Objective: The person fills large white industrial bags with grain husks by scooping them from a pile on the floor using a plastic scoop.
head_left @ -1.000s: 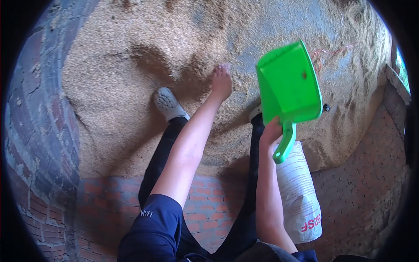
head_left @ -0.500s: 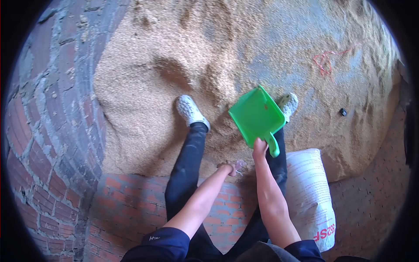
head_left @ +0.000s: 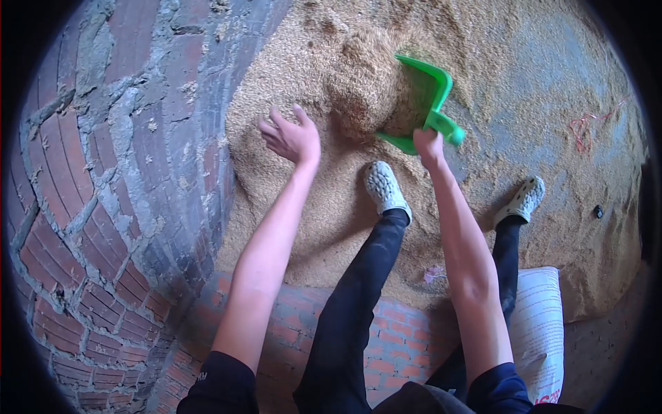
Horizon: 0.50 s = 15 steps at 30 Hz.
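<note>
Green scoop [head_left: 422, 96] (right hand [head_left: 429, 145]) in grain [head_left: 358, 83].

Green dustpan [head_left: 422, 96]: front part lying buried in the grain pile [head_left: 358, 90], lip hidden. Handle [head_left: 445, 127]: partly covered by the right hand [head_left: 427, 145]. White sack [head_left: 545, 331]: running off the lower frame edge, red print cut short, unreadable. Small dark object [head_left: 598, 211] on the grain: too small to identify.
</note>
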Motion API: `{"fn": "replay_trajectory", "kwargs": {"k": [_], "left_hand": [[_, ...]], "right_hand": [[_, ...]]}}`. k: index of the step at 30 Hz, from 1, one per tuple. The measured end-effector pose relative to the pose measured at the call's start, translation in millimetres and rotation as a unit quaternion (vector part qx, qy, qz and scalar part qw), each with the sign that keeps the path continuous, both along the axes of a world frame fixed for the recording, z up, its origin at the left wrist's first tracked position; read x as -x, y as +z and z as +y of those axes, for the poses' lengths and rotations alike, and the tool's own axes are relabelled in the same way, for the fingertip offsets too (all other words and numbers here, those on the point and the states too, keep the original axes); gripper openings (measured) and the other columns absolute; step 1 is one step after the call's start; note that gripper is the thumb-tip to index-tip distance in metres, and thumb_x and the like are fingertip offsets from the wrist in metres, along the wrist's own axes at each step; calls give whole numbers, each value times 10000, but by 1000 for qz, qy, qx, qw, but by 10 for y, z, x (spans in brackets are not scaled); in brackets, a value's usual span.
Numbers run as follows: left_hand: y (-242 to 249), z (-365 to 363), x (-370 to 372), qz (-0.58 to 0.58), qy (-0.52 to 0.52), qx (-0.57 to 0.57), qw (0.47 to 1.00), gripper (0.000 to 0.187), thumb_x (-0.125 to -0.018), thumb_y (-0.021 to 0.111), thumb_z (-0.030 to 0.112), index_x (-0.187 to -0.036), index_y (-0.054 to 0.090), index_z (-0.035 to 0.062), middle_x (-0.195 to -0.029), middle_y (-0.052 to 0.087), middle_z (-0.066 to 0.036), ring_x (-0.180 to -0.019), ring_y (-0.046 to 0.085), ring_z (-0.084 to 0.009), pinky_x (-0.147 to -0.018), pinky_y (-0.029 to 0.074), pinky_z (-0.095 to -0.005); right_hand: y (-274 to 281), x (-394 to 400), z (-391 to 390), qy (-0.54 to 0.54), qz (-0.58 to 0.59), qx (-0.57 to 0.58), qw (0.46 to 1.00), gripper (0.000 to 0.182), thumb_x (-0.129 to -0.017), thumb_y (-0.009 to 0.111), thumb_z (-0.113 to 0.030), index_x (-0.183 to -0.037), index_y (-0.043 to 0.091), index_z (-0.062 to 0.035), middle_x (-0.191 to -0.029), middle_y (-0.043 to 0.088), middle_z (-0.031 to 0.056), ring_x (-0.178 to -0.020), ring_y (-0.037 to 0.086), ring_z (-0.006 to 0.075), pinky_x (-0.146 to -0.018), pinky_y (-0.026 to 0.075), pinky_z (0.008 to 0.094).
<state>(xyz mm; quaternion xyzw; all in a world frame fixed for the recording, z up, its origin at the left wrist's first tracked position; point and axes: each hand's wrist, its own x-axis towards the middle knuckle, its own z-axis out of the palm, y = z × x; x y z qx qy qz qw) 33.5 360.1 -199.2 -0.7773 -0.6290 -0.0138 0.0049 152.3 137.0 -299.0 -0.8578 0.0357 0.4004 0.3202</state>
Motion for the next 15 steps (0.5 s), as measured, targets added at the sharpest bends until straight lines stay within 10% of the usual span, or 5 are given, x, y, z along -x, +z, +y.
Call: {"fn": "replay_trajectory", "kwargs": {"k": [6,15], "left_hand": [[-122,593,-162,-7,156,92,983,769,-849,492,554,-1424,209,129,-1471,112,-178,-1355,144,-360,-1062,205,-576],[-414,-100,-690,-99,-42,340,934,728,-827,529,559,-1364,330,109,-1420,255,-191,-1311,254,-363,-1068,168,-576]], "right_hand": [[210,485,4,-49,-6,-114,992,315,-757,529,-195,-906,546,82,-762,584,219,-715,571,281,-679,453,396],[111,325,-85,41,94,-28,994,424,-794,495,-270,-973,538,112,-841,592,303,-822,610,368,-766,453,404]]}}
